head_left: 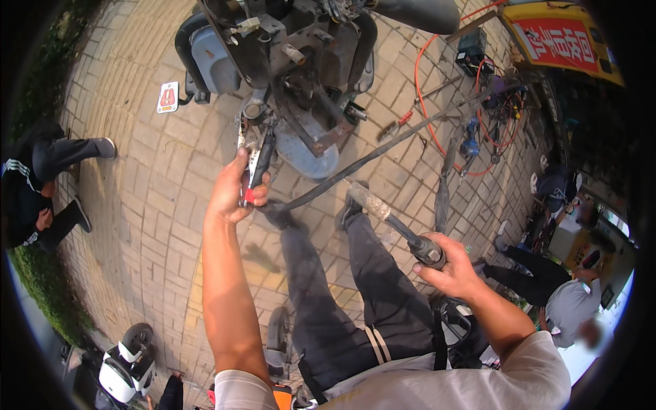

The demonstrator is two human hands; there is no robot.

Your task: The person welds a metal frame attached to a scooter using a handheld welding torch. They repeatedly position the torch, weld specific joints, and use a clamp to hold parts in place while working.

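Two grips: left hand [234, 188] wrapped round pliers [260, 160] at the metal frame [297, 113], likely steadying it; right hand [454, 270] closed on torch handle [429, 252], presumably distancing skin from pale nozzle [369, 200].

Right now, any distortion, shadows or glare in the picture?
All head view: the paving bends near the rim; a dark patch, probably shadow, lies beside the left trouser leg; the lower right edge looks washed out; the right hand and its tool look fairly sharp.
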